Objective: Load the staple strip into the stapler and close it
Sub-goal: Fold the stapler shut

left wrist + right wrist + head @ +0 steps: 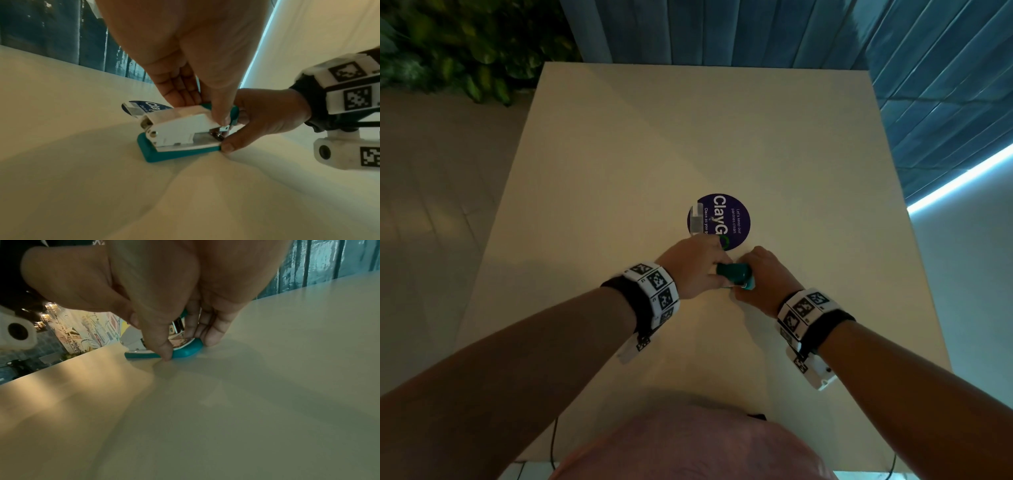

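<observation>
A small stapler [180, 131] with a teal base and a white body stands on the beige table [619, 171], both hands on it. My left hand [205, 110] comes down from above and pinches the white body between its thumb and fingers. My right hand [185, 344] grips the stapler's right end, with the thumb [230, 147] at the base's edge and fingers behind. In the head view the stapler [732, 272] shows teal between the two hands. The silvery staple strip [697, 219] lies loose on a purple round sticker [736, 219], just beyond my left hand [717, 270].
The table is otherwise bare, with a blue panelled wall [756, 31] behind it. Green plants [465, 51] stand at the far left. Tiled floor [431, 205] lies to the left, and a light strip [962, 181] glows on the right.
</observation>
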